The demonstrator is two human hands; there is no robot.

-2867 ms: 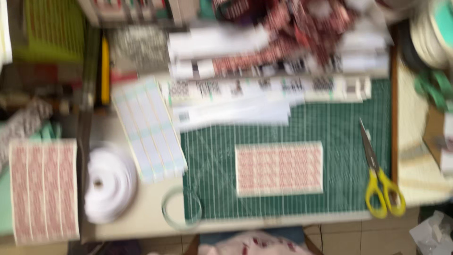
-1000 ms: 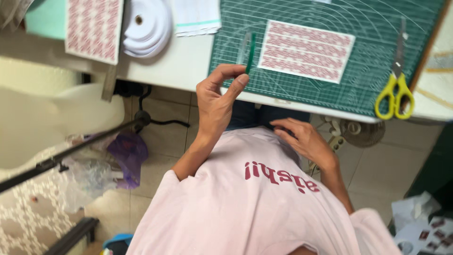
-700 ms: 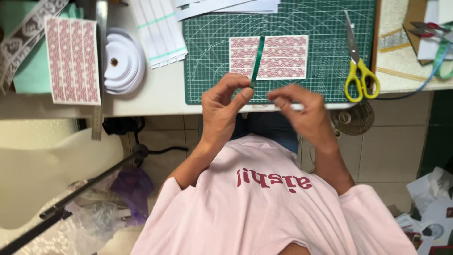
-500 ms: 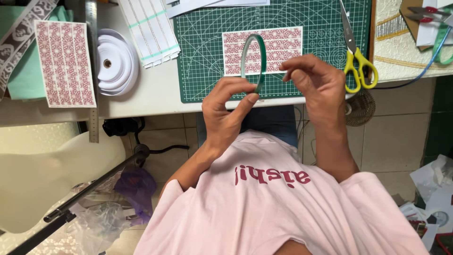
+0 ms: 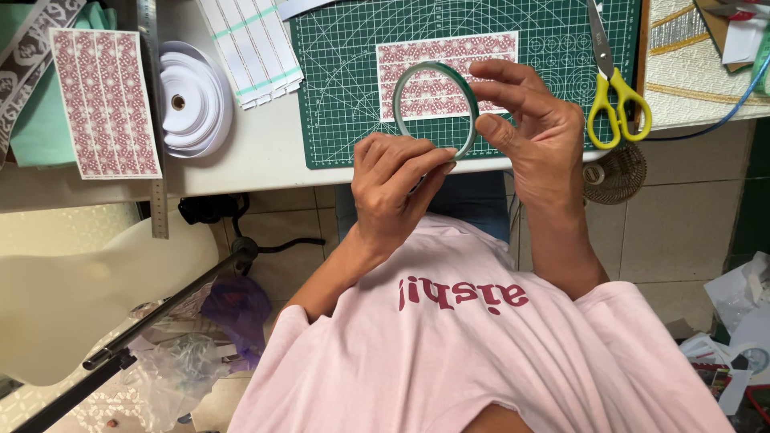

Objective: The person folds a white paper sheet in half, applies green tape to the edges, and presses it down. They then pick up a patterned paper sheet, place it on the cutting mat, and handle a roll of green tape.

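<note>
I hold a thin green ring, a roll of narrow tape (image 5: 403,84), upright in front of me with both hands. My left hand (image 5: 395,188) pinches its lower edge with the fingertips. My right hand (image 5: 536,132) grips its right side between thumb and fingers. Behind the ring, on the green cutting mat (image 5: 345,88), lies a rectangular sheet with a red and white pattern (image 5: 489,56).
Yellow-handled scissors (image 5: 611,88) lie at the mat's right edge. A white tape roll (image 5: 192,104), a second patterned sheet (image 5: 104,104), a metal ruler (image 5: 154,120) and white striped strips (image 5: 253,48) lie on the left of the table. A tripod leg (image 5: 152,317) and plastic bags are on the floor.
The view swung from the table down to my lap and back. My hands brought the green ring up from edge-on to facing me, and both hands now grip it.
</note>
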